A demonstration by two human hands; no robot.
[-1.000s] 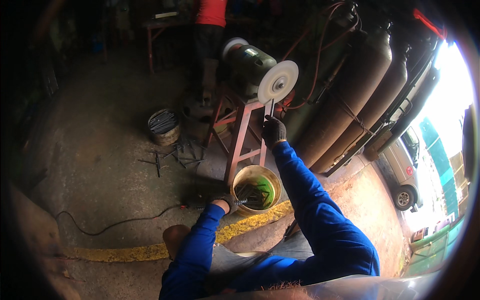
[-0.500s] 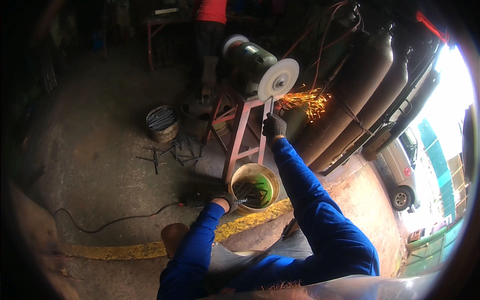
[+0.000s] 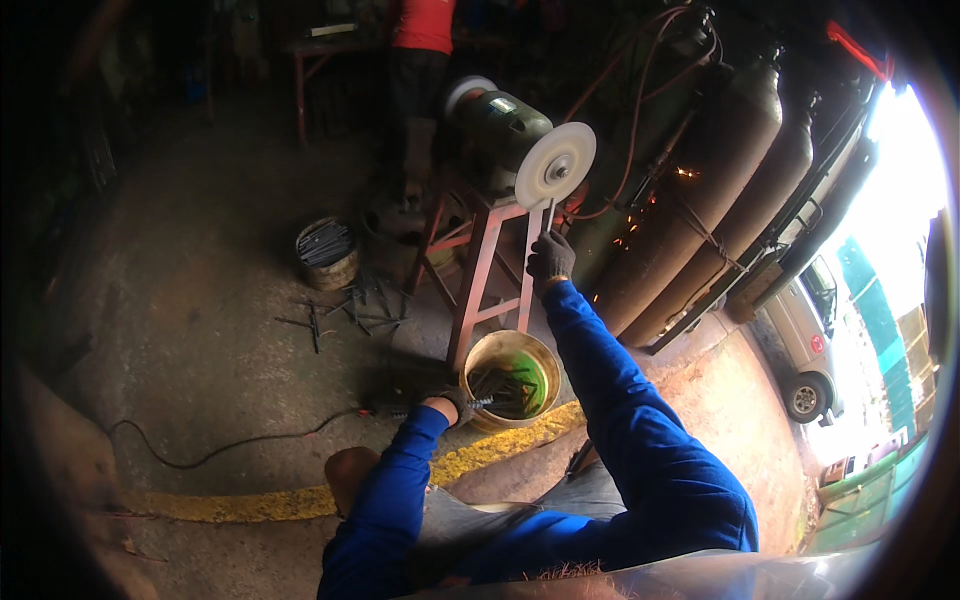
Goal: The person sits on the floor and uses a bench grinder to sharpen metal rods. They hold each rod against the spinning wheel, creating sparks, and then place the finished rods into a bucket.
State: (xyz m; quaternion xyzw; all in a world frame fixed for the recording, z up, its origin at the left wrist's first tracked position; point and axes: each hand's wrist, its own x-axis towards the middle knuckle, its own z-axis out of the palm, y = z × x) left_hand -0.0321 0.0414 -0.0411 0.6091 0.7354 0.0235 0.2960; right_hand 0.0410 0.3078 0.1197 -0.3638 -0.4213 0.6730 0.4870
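Note:
My right hand (image 3: pixel 551 257), in a dark glove, grips a metal rod (image 3: pixel 549 214) that points up at the rim of the bench grinder's pale wheel (image 3: pixel 556 166). Whether the rod's tip touches the wheel, I cannot tell. The green grinder motor (image 3: pixel 509 132) is mounted on a red metal stand (image 3: pixel 478 290). Low on the left, my gloved left hand (image 3: pixel 455 402) is closed on a ribbed metal rod (image 3: pixel 482 403) at the rim of a bucket (image 3: pixel 551 362). Dark metal rods (image 3: pixel 507 390) lie inside that bucket, which is green within.
A second bucket (image 3: pixel 335 272) full of rods stands left of the stand, with loose rods (image 3: pixel 372 312) scattered beside it. Tall gas cylinders (image 3: pixel 722 175) lean at the right, with hoses. A cable (image 3: pixel 235 445) crosses the floor. A person in a red top (image 3: pixel 424 25) stands behind the grinder.
The thick spray of sparks at the wheel has gone, leaving a few scattered near the cylinders. My right hand has drawn the rod slightly down from the wheel. My left hand stays put.

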